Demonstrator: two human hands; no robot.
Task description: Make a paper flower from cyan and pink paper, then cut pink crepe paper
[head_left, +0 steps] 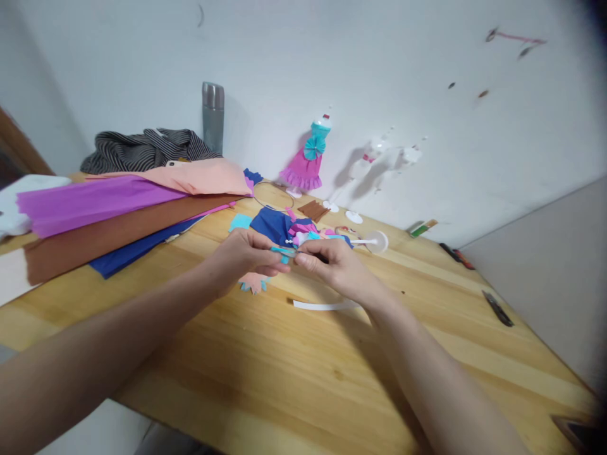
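My left hand [251,254] pinches a small turquoise piece of crepe paper [283,251] between thumb and fingers. My right hand [332,260] is closed around what look like scissors [294,253], their grey blades meeting the turquoise paper; the dark handle is mostly covered by my fingers. Below my left hand lies a peach paper piece with turquoise scalloped edging [255,283]. A white strip [325,306] rests on the table under my right wrist. Just beyond my hands, a white dress form [374,242] lies on its side among pink and turquoise paper.
Rolls of brown [109,230], purple [102,201] and peach paper [199,177] lie at left. A dress form in a pink and turquoise dress [308,161] stands by the wall, with bare white forms [374,151] beside it. A cutter knife [497,308] lies at right.
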